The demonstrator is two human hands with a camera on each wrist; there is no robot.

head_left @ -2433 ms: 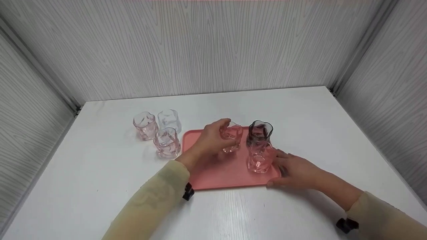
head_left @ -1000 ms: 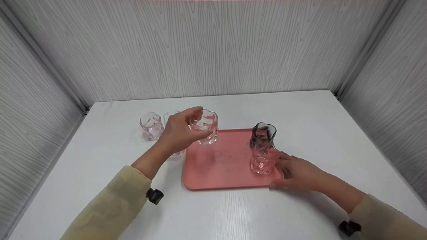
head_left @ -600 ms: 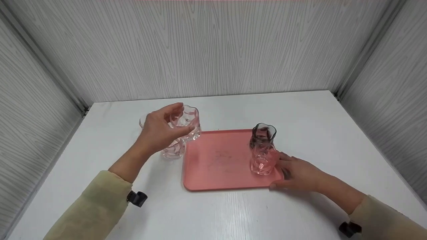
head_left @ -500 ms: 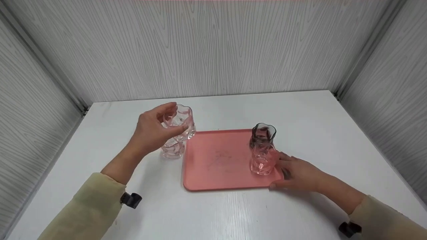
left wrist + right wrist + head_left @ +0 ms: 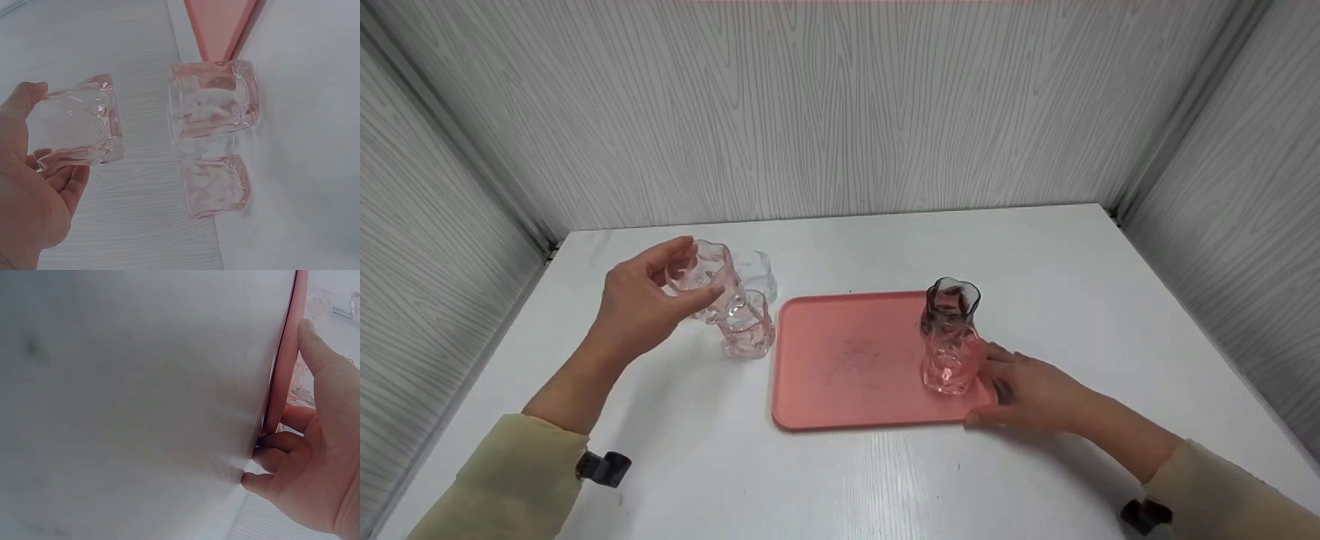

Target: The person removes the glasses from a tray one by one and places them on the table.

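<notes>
My left hand (image 5: 641, 304) grips a clear, pinkish glass tumbler (image 5: 73, 124) round its side, thumb and fingers curled, and holds it off the table left of the tray. Just right of it a pinkish tumbler (image 5: 748, 334) and a colourless tumbler (image 5: 757, 274) stand on the table; the left wrist view also shows a pale pink tumbler (image 5: 216, 188). At the near right corner of the pink tray (image 5: 847, 360), my right hand (image 5: 1031, 390) holds the rim between thumb and fingers. On the tray beside that hand stand a pink tumbler (image 5: 947, 371) and a smoky dark tumbler (image 5: 952, 296).
The white table (image 5: 840, 487) is enclosed by a grey wood-grain panel (image 5: 840, 112) at the back and similar panels at both sides. The standing tumblers on the left are close to the tray's left edge.
My left hand has carried the tumbler leftward from over the tray, past the standing tumblers, uncovering the colourless one. My right hand has stayed at the tray's corner.
</notes>
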